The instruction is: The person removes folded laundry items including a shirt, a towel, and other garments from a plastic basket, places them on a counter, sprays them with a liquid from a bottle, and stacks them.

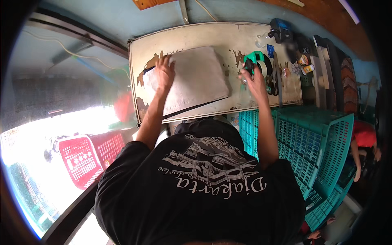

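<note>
A folded pale cloth (196, 79) lies on the worn cream table (183, 35), with a dark fabric edge showing at its left and along its near side. My left hand (165, 72) rests on the cloth's left part, fingers apart and holding nothing. To the right of the cloth, my right hand (254, 80) grips a small black-topped bottle (249, 65), whose lower part looks clear and is partly hidden by the fingers. Directly behind that hand stands a green tape dispenser (254, 55) with a tape roll. Black-handled scissors (274, 87) lie beside it.
A clear bottle (262, 40), a blue card (270, 51) and a dark device (281, 30) occupy the back right. Stacked green plastic crates (303, 144) stand right of my body; a red basket (81, 156) is at left. Another person's arm (356, 159) shows at far right.
</note>
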### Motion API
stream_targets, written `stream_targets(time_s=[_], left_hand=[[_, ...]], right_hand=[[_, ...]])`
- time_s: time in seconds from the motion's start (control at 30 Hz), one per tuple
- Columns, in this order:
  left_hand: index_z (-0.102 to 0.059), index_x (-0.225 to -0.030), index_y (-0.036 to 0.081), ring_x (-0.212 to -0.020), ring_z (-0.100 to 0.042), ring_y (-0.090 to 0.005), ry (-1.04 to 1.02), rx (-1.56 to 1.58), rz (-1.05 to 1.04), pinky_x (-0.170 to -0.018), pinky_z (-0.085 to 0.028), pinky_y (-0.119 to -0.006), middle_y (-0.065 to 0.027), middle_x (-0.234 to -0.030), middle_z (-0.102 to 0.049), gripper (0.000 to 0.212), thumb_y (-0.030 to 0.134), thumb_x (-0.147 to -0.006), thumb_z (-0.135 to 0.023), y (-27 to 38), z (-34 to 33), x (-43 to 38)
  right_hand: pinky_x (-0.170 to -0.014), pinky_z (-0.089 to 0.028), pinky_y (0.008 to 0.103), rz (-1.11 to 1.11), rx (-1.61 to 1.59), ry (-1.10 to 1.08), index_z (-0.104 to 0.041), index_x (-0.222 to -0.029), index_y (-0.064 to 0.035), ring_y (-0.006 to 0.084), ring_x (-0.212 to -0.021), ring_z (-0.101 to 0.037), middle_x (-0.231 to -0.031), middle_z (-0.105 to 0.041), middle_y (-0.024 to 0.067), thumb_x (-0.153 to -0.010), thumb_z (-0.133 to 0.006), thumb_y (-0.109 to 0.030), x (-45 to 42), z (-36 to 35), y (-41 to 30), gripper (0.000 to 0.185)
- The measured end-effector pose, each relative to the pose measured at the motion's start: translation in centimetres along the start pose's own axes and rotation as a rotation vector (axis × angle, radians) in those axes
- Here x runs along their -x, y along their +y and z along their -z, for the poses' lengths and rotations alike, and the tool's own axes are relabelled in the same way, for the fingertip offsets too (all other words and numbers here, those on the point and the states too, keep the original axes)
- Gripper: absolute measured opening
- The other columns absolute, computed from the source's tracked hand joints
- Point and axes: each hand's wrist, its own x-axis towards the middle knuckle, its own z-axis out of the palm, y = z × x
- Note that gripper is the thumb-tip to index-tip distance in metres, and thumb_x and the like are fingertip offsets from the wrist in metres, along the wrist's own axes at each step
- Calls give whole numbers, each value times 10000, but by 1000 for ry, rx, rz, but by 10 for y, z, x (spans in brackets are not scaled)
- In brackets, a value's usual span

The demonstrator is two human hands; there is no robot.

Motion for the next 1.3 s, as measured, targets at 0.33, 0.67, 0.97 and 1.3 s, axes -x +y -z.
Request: stream_targets(time_s=[0.33,0.67,0.97,1.3], left_hand=[[-649,-1104,79,-1128,-565,-347,-138,-237,-38,-913,-411,-548,-122,-1190,-637,294,300,-939,-548,-41,-24,-15],[-434,-1426,101,-1425,-261,-360,-259,-208,-186,-1110,-154,-641,-186,-1498,-361,622,365,-896,-627,26,-34,8],[-402,-1452,115,-1464,-162,-338,-281,-319,-216,-1101,-70,-676,-180,-1575,-197,637,458,-931,-528,30,-49,28],[-359,-1478,136,-1480,-135,-281,-305,-338,-145,-1141,-61,-608,-102,-1598,-173,599,464,-981,-426,28,-50,29]], right_hand=[[-824,-479,444,176,270,343,-425,-1198,91,417,-954,-595,-1058,-588,280,-750,-810,-388,-86,-37,28,760],[-772,-500,436,188,310,415,-407,-1183,65,392,-917,-599,-1040,-590,257,-736,-818,-413,-95,-48,50,774],[-827,-504,433,295,389,327,-416,-1239,51,376,-975,-617,-1075,-603,239,-711,-836,-394,-77,-39,52,808],[-637,-514,379,-554,429,-313,-615,-865,-36,246,-740,-673,-792,-676,119,-856,-683,-465,23,-38,69,434]])
